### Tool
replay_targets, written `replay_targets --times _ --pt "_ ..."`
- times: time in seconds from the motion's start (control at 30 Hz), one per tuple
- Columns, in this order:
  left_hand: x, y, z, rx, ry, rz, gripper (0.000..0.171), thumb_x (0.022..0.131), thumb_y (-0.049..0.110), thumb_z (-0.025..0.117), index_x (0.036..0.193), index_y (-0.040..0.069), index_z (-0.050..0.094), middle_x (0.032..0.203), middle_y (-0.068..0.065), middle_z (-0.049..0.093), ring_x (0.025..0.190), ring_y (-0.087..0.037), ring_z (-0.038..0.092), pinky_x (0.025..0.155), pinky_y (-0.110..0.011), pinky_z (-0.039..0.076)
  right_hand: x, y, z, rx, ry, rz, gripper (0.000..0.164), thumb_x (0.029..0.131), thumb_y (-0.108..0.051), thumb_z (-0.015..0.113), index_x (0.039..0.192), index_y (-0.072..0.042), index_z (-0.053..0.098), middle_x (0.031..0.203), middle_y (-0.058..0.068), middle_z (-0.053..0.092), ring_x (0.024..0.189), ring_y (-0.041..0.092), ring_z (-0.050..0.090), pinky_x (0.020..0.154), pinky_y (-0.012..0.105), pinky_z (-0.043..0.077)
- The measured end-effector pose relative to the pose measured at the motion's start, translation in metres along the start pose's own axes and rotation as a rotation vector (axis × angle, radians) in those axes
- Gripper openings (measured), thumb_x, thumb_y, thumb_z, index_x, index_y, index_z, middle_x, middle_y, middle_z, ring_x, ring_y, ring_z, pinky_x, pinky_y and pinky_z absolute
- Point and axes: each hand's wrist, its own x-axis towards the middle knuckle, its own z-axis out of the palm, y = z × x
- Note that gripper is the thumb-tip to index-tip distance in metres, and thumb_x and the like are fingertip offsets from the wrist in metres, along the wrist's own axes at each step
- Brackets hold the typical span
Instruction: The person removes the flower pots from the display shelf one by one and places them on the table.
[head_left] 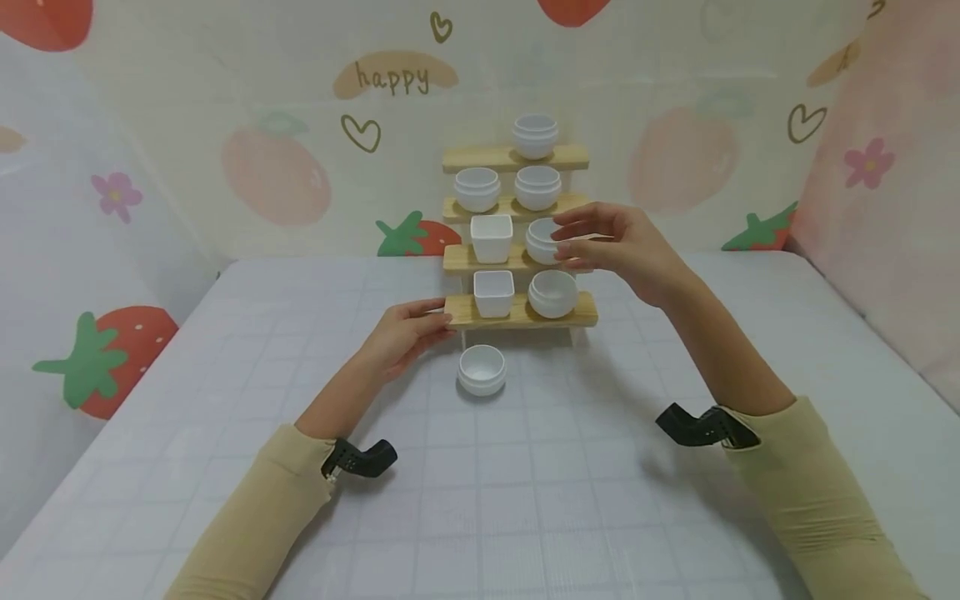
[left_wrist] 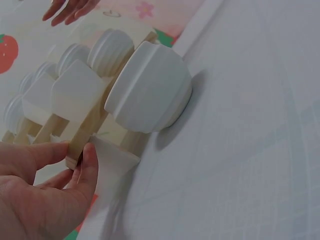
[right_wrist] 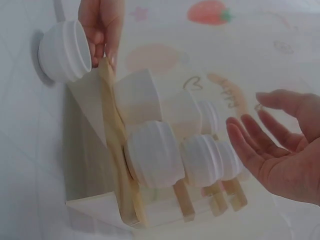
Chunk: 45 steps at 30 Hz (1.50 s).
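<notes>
My left hand (head_left: 405, 337) pinches the left end of the lowest wooden board (head_left: 462, 310) of a tiered display stand, thumb on one face and fingers on the other. In the right wrist view my right hand (right_wrist: 285, 145) hangs in the air with loosely bent fingers, holding nothing. In the head view it partly covers a round white bowl (head_left: 538, 240) on the second board from the bottom. The lowest board bears a square white cup (head_left: 493, 294) and a round white bowl (head_left: 553, 295). Just in front of the stand, another round bowl (head_left: 482, 372) sits upright on the table.
A second square cup (head_left: 491, 239) shares the second board with the round bowl. Two round bowls stand on the board above, and a single round bowl (head_left: 535, 137) tops the stand. A patterned backdrop (head_left: 300, 75) rises behind the pale checked table (head_left: 480, 500).
</notes>
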Motion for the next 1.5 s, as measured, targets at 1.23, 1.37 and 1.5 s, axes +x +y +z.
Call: replay_targets --times 1.23,1.37,1.5 --pt "-0.002 -0.002 -0.003 -0.008 -0.01 0.013 0.053 0.107 -0.004 0.053 0.157 -0.012 0.037 0.136 -0.022 0.055 0.087 -0.008 0.069 0.084 -0.018 0.061 0.041 -0.011 -0.026 0.075 0.17 0.013 0.033 0.104 -0.007 0.065 0.135 0.002 0.062 0.114 0.003 0.069 0.099 0.015 0.071 0.088 0.02 0.061" --pt "-0.002 -0.002 -0.003 -0.005 -0.009 0.013 0.053 0.107 -0.004 0.053 0.157 -0.012 0.037 0.133 -0.02 0.056 0.087 -0.007 0.069 0.084 -0.018 0.061 0.045 -0.012 -0.031 0.066 0.185 0.031 0.035 0.104 -0.009 0.066 0.137 0.001 0.061 0.114 0.002 0.069 0.1 0.014 0.069 0.088 0.018 0.06" --pt "-0.002 -0.002 -0.002 -0.01 -0.013 0.011 0.053 0.107 -0.005 0.053 0.157 -0.012 0.037 0.13 -0.019 0.057 0.087 -0.007 0.068 0.084 -0.017 0.061 0.049 -0.013 -0.036 0.087 0.2 0.042 0.034 0.103 -0.008 0.066 0.135 0.001 0.061 0.112 0.001 0.069 0.099 0.013 0.069 0.086 0.017 0.06"
